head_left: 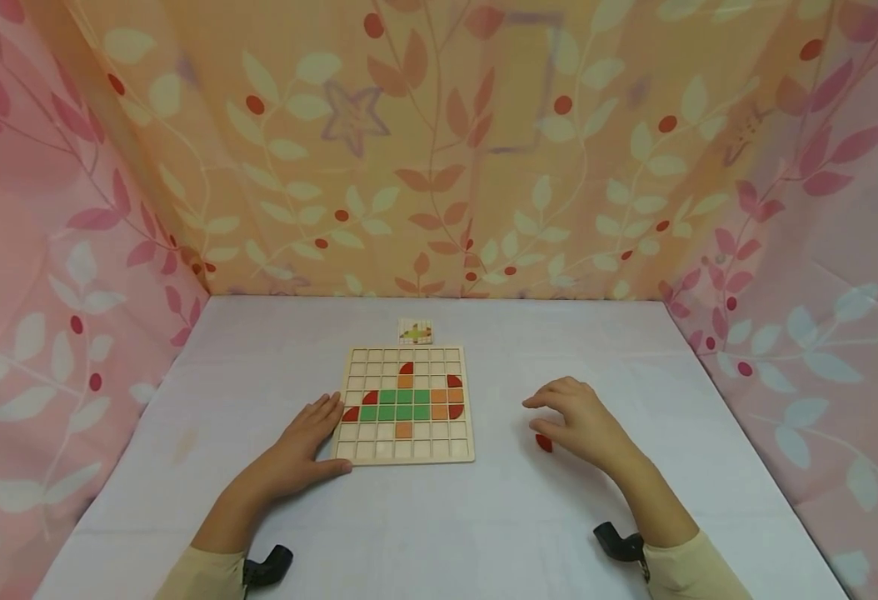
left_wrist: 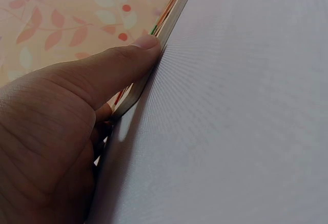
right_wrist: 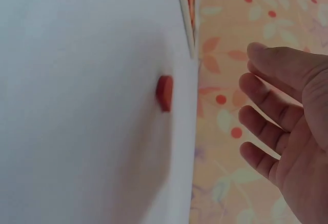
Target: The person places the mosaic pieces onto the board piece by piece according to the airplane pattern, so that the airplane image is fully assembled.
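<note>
My left hand (head_left: 306, 446) rests at the near left corner of a wooden grid board (head_left: 407, 451). Its fingers lie along the left side and its thumb (left_wrist: 115, 70) touches the front edge. Green squares (head_left: 405, 404), orange squares (head_left: 404, 430) and red quarter-round pieces (head_left: 456, 412) sit in the board's cells. To the right of the board, my right hand (head_left: 581, 423) hovers with nothing in its fingers, thumb and fingertips apart. One loose red quarter-round piece (right_wrist: 164, 93) lies on the table just below that hand, partly covered by the thumb in the head view.
A small pattern card (head_left: 416, 332) with a coloured design lies just behind the board. White cloth (head_left: 514, 533) covers the table. Patterned curtains (head_left: 439, 150) stand at the back and both sides. Black wrist devices (head_left: 268, 567) are worn at both cuffs.
</note>
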### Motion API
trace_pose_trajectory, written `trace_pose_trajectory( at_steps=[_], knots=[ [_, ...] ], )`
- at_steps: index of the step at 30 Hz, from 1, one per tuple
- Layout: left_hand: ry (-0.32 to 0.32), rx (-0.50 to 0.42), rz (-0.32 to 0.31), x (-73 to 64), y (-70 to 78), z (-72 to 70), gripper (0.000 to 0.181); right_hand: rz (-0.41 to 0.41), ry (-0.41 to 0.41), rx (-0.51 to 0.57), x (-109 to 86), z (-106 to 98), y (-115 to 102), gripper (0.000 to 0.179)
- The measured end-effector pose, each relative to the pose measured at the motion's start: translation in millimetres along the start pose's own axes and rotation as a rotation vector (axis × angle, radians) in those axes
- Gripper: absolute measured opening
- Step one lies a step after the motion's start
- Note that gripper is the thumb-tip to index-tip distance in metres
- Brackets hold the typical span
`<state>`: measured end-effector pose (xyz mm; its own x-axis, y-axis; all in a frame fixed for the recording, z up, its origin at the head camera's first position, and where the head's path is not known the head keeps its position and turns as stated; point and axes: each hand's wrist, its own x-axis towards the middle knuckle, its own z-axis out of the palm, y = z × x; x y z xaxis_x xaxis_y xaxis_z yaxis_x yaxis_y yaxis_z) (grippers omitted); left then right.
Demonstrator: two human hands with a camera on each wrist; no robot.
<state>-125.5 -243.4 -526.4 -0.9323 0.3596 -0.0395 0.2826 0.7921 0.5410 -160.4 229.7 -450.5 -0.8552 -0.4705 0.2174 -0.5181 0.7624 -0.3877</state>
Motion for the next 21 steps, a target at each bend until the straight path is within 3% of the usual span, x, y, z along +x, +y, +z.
trace_pose_trajectory(
  at_steps=[5, 11, 21],
  knots=[
    [-0.006, -0.01, -0.003, 0.7, 2.1, -0.7, 0.109, 0.033, -0.001, 0.019, -14.6, 2, 16, 0.023],
    [-0.006, -0.003, -0.003, 1.2, -0.2, -0.5, 0.11, 0.012, 0.007, 0.013, -25.8, 4, 30, 0.024],
    [-0.007, -0.003, -0.008, 1.5, -0.4, -0.5, 0.111, 0.023, -0.036, 0.002, -35.5, 10, 38, 0.028]
  ],
)
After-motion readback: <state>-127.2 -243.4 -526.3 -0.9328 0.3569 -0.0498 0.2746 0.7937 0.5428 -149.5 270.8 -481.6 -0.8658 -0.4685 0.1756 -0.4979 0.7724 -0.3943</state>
